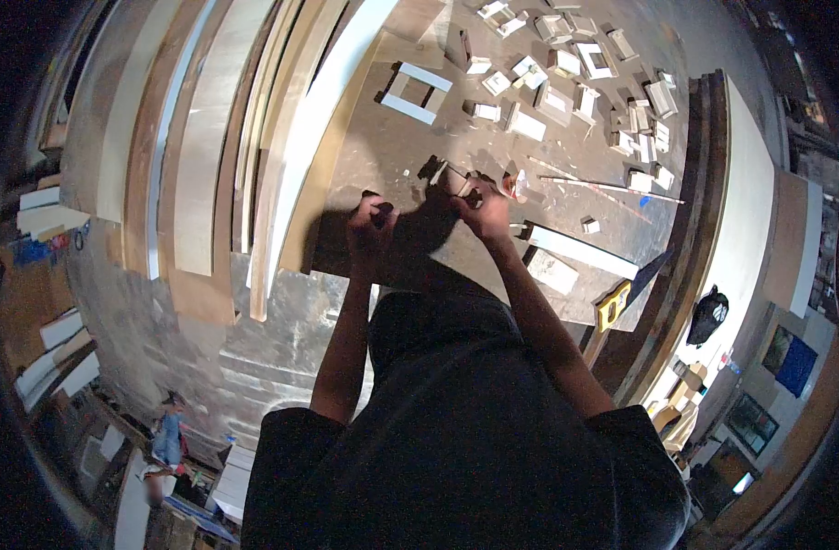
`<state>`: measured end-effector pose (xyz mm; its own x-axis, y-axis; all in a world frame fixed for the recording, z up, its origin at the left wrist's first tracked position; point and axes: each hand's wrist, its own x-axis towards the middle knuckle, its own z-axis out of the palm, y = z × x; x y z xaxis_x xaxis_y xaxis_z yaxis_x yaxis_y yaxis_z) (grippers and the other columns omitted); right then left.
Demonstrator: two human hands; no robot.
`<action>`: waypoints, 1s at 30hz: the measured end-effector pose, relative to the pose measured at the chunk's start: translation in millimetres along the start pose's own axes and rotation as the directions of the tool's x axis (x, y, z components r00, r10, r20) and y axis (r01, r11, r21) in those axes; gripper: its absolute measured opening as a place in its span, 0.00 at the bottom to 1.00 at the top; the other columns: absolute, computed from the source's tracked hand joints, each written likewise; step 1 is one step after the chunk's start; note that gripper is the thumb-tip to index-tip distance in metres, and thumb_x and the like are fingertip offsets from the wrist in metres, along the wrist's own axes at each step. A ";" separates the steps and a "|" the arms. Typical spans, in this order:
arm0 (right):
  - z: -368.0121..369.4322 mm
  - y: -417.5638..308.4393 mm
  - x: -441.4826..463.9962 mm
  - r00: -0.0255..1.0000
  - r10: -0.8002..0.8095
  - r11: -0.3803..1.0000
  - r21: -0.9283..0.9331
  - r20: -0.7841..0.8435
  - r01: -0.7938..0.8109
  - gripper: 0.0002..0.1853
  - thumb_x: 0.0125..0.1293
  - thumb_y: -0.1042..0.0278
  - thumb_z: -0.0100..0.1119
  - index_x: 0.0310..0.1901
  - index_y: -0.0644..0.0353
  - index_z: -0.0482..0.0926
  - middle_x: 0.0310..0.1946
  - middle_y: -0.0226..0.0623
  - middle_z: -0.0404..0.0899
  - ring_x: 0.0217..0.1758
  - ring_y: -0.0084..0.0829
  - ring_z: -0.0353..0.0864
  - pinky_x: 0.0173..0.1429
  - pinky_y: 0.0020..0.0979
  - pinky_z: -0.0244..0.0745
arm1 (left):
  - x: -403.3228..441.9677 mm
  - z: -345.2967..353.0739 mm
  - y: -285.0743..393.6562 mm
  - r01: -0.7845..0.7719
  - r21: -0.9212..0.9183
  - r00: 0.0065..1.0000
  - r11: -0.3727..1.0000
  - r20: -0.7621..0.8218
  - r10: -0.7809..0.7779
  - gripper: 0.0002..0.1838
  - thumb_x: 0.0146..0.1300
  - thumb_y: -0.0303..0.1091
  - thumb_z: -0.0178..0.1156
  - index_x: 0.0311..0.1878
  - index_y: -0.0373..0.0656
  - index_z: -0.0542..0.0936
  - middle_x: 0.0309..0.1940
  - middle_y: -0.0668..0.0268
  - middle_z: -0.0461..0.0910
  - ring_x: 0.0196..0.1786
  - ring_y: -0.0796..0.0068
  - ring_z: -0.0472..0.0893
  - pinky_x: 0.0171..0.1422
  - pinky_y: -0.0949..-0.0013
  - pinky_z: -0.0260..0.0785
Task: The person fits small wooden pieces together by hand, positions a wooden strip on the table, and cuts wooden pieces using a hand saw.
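Observation:
My right hand (484, 209) is closed at the middle of the worktop (374, 147), its fingers round a small wooden piece (452, 181). To its left, my left hand (372, 225) is held low over the worktop near its front edge, fingers curled; what it holds, if anything, is lost in shadow. A square frame of white and brown strips (417, 93) lies beyond my hands. Just right of my right hand is a small red and white object (514, 184).
Long boards (209, 137) lie at the left. Several small wooden blocks (554, 101) are scattered at the back right. A saw with a yellow handle (612, 307) and a white strip (580, 249) lie at the right; a black cap (709, 315) rests beyond. A person (167, 438) is at lower left.

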<state>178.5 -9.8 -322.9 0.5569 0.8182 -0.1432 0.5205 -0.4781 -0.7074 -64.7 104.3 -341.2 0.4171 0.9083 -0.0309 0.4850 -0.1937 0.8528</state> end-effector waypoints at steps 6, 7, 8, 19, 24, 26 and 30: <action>-2.3 3.6 -3.0 1.000 -0.018 1.000 0.014 -0.003 0.018 0.36 0.55 0.52 0.78 0.61 0.65 0.78 0.46 0.50 0.86 0.45 0.41 0.88 0.54 0.38 0.82 | -0.5 2.8 -3.0 0.025 -0.010 0.999 1.000 -0.021 -0.025 0.17 0.61 0.40 0.72 0.47 0.43 0.79 0.33 0.57 0.85 0.37 0.57 0.86 0.43 0.57 0.78; -0.8 8.2 -3.5 0.999 0.011 1.000 0.027 0.030 -0.011 0.36 0.56 0.53 0.78 0.62 0.65 0.78 0.46 0.49 0.86 0.44 0.39 0.89 0.53 0.38 0.82 | -1.2 3.6 -2.2 0.028 -0.010 0.999 1.000 -0.024 -0.029 0.17 0.61 0.40 0.72 0.47 0.43 0.79 0.33 0.57 0.85 0.37 0.57 0.86 0.43 0.57 0.78; 1.8 12.2 -3.3 0.999 0.009 1.000 0.026 0.034 -0.010 0.36 0.56 0.53 0.78 0.62 0.65 0.78 0.46 0.49 0.86 0.44 0.39 0.89 0.53 0.38 0.82 | -1.7 5.0 -1.2 -0.003 -0.032 0.999 0.999 -0.050 0.001 0.17 0.60 0.40 0.72 0.47 0.44 0.79 0.33 0.58 0.85 0.37 0.56 0.86 0.43 0.57 0.78; 12.6 23.5 0.6 0.991 -0.109 0.994 -0.026 -0.075 0.107 0.29 0.58 0.61 0.76 0.58 0.66 0.80 0.46 0.49 0.87 0.39 0.35 0.90 0.46 0.35 0.85 | 1.3 9.7 -8.8 -0.093 0.024 0.990 0.995 -0.101 0.095 0.16 0.58 0.37 0.74 0.44 0.46 0.78 0.30 0.60 0.84 0.34 0.54 0.85 0.40 0.56 0.77; 8.5 18.3 0.3 0.998 -0.052 0.999 0.004 -0.030 0.052 0.28 0.59 0.60 0.76 0.58 0.67 0.80 0.48 0.50 0.86 0.39 0.35 0.90 0.46 0.35 0.85 | 0.3 7.5 -0.9 -0.096 0.042 0.989 0.994 -0.108 0.100 0.16 0.58 0.37 0.75 0.44 0.46 0.78 0.29 0.60 0.83 0.33 0.56 0.85 0.38 0.56 0.77; 7.2 16.9 0.9 0.997 -0.074 0.997 -0.006 -0.034 0.074 0.28 0.59 0.60 0.76 0.57 0.67 0.80 0.47 0.50 0.86 0.39 0.35 0.90 0.46 0.35 0.85 | -0.1 6.7 2.3 -0.082 0.032 0.990 0.996 -0.109 0.085 0.16 0.58 0.37 0.75 0.44 0.46 0.78 0.29 0.60 0.83 0.32 0.57 0.85 0.38 0.56 0.77; 6.3 16.7 2.3 0.987 -0.148 0.988 -0.050 -0.057 0.145 0.30 0.59 0.58 0.75 0.59 0.67 0.79 0.48 0.51 0.85 0.39 0.36 0.90 0.46 0.36 0.84 | 0.1 15.8 -14.8 -0.052 -0.031 0.992 0.998 -0.114 0.049 0.17 0.57 0.38 0.75 0.44 0.45 0.79 0.27 0.60 0.82 0.31 0.57 0.84 0.38 0.58 0.77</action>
<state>184.4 -13.9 -339.4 0.5098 0.8603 0.0027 0.6276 -0.3698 -0.6851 -59.7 101.4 -362.0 0.3498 0.9342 0.0701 0.4381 -0.2293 0.8692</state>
